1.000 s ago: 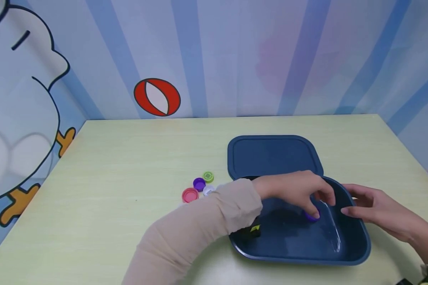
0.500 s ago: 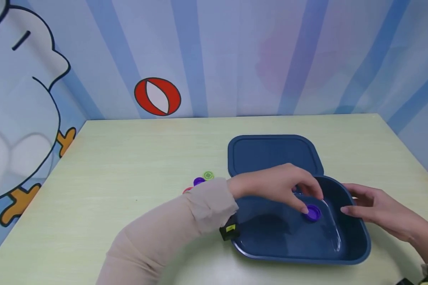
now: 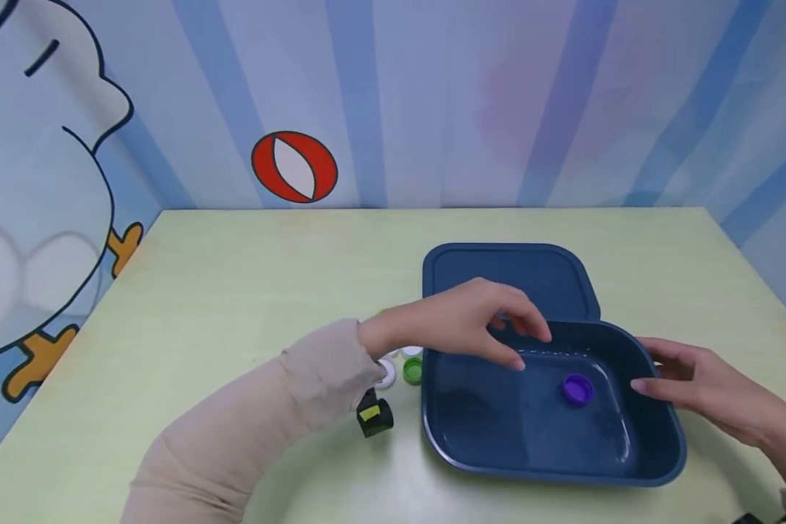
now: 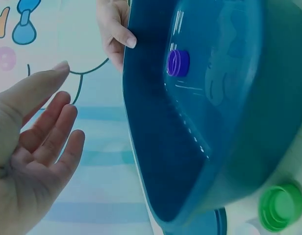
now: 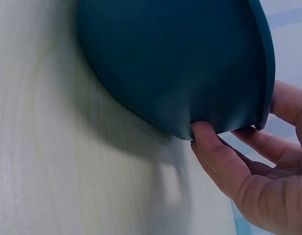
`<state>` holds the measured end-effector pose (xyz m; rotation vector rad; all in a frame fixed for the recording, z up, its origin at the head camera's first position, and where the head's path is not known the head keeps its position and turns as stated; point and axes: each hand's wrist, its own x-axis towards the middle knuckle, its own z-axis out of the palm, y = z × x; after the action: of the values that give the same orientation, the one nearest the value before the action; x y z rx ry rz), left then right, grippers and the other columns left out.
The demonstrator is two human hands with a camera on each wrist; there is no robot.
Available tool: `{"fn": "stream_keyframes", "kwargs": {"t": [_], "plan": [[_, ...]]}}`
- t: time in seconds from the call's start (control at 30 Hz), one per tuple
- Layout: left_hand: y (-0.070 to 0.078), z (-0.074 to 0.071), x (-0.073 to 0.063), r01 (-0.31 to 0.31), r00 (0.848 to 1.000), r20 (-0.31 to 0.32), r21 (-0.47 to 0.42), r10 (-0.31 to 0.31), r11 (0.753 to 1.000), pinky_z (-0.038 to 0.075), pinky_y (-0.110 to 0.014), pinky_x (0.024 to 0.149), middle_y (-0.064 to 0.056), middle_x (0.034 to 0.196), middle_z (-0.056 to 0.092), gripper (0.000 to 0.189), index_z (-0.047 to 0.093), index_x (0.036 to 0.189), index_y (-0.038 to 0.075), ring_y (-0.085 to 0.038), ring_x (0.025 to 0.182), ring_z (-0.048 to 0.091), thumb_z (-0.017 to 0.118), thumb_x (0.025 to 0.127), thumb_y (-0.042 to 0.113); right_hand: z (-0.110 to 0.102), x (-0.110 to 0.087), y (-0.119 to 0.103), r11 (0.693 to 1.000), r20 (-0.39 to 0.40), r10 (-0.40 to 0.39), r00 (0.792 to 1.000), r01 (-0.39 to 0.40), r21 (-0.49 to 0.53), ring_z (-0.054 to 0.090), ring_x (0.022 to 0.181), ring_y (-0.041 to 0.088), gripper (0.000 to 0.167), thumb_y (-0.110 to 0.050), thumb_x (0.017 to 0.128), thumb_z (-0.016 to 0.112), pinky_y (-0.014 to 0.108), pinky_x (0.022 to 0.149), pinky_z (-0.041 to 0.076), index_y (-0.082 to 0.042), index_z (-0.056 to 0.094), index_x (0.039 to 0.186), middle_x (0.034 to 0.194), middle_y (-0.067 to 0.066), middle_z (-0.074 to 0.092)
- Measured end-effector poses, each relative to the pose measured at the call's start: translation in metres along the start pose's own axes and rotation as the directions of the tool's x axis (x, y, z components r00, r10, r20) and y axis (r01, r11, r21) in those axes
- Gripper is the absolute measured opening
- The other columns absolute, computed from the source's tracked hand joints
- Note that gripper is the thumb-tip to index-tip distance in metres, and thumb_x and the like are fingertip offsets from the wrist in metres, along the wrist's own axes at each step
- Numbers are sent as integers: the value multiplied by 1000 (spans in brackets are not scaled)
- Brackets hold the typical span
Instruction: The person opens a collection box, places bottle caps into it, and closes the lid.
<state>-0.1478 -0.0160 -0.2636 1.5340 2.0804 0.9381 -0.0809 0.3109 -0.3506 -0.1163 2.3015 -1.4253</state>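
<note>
A purple bottle cap (image 3: 577, 390) lies on the floor of a dark blue plastic box (image 3: 498, 429), toward its right side. My left hand (image 3: 465, 320) hovers above the box's back left part, fingers spread and holding nothing; the left wrist view shows its bare palm and loose fingers. At the box's right end my right hand (image 3: 707, 386) grips the wall, thumb over the rim and fingers outside. In the right wrist view, fingertips (image 5: 205, 131) press on the box's outer edge.
Behind the box lies its flat blue lid (image 3: 504, 269), partly covered by the left hand. Left of the box are a green cap (image 3: 413, 371) and a white cap (image 3: 386, 372); the left forearm hides other caps there. A patterned backdrop (image 3: 432, 102) stands behind the table (image 3: 268, 269).
My left hand has let go of the purple cap in the box and moved left and up, away from it. The right hand stays at the box's right end.
</note>
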Motion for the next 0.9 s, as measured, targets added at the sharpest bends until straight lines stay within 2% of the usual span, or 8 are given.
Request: {"fn": "stream_keyframes", "kwargs": {"t": [0.07, 0.23, 0.37, 0.53, 0.77, 0.9], "plan": [[-1, -1, -5, 4, 1000, -15, -8, -4, 1000, 43, -21, 89, -2, 115, 59, 37, 62, 117, 5, -7, 104, 52, 72, 82, 12, 0, -1, 0, 1000, -3, 1, 1000, -1, -3, 62, 93, 9, 63, -11, 93, 56, 32, 73, 54, 12, 21, 141, 118, 4, 58], [-3, -5, -14, 0, 999, -48, -37, -1, 999, 44, -22, 90, -3, 116, 59, 37, 61, 117, 4, -12, 106, 53, 71, 82, 12, 1, -1, -2, 1000, -5, 8, 1000, -8, -8, 62, 93, 8, 64, -12, 93, 56, 33, 74, 54, 12, 20, 141, 124, 17, 54], [-6, -10, -25, 17, 996, -89, -53, -22, 998, 45, -24, 90, -3, 115, 60, 38, 61, 117, 4, -13, 107, 53, 71, 82, 12, 2, 1, -2, 1000, -4, 10, 1000, -10, -10, 61, 93, 8, 65, -13, 93, 56, 34, 74, 54, 12, 20, 141, 126, 24, 51], [-12, -13, -39, 79, 986, -138, -79, -90, 994, 45, -25, 90, -4, 115, 60, 37, 61, 117, 6, -13, 107, 53, 71, 82, 13, 2, 0, -2, 1000, -4, 16, 1000, -16, -12, 62, 93, 8, 65, -13, 93, 57, 34, 74, 54, 12, 20, 141, 126, 24, 51], [-22, -11, -52, 88, 982, -160, -92, -102, 992, 46, -26, 90, -5, 115, 60, 38, 62, 117, 5, -17, 106, 54, 72, 82, 14, 2, -5, 1, 997, 1, 67, 998, -67, -25, 62, 91, 10, 67, -16, 94, 56, 34, 75, 54, 13, 18, 141, 124, 24, 53], [-29, -11, -67, 129, 972, -181, -116, -148, 985, 46, -26, 88, -6, 114, 61, 38, 62, 116, 5, -17, 104, 55, 74, 80, 12, 3, -6, 1, 997, 2, 72, 997, -72, -21, 62, 92, 9, 68, -16, 94, 56, 33, 75, 54, 13, 18, 141, 125, 23, 52]]}}
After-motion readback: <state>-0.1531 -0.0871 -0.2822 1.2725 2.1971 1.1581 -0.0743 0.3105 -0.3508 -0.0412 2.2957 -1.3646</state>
